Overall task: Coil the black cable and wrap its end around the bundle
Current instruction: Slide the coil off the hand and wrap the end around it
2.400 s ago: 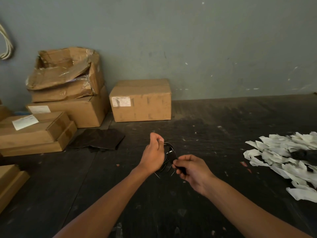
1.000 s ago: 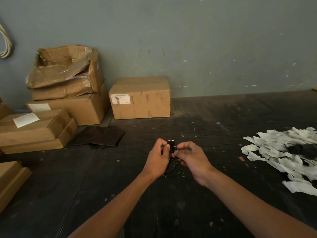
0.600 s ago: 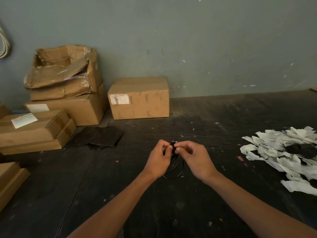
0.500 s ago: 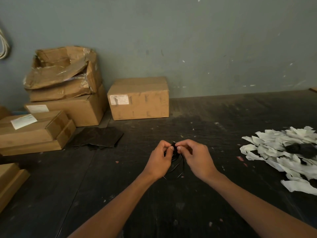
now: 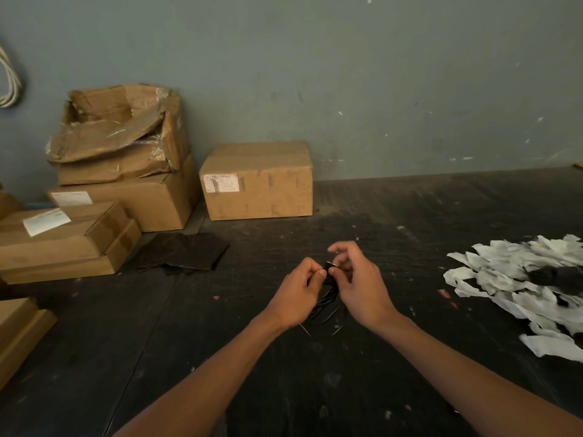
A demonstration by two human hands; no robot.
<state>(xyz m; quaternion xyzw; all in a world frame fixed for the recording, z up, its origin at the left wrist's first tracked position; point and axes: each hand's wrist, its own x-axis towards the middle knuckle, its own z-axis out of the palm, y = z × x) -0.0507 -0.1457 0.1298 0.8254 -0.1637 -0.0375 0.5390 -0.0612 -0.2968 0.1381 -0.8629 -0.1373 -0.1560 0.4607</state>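
A thin black cable [image 5: 325, 305] hangs as a small bundle of loops between my two hands, above the dark table [image 5: 315, 389]. My left hand [image 5: 295, 298] pinches the top of the bundle between thumb and fingers. My right hand [image 5: 358, 283] touches the same spot from the right, thumb and a bent finger on the cable's dark end, its index finger lifted and apart. The loops droop below the hands, and two thin wire tips stick out at the bottom. Fingers hide the top of the bundle.
Cardboard boxes [image 5: 257, 181] stand against the grey wall at the back, with stacked and crushed boxes [image 5: 116, 159] at the left. A dark flat sheet [image 5: 179, 252] lies beside them. A heap of white paper scraps [image 5: 530, 285] with a black item covers the table's right.
The hands have come together from holding the coil apart. Both now pinch the bundle's top, and my right hand's index finger has lifted up off it.
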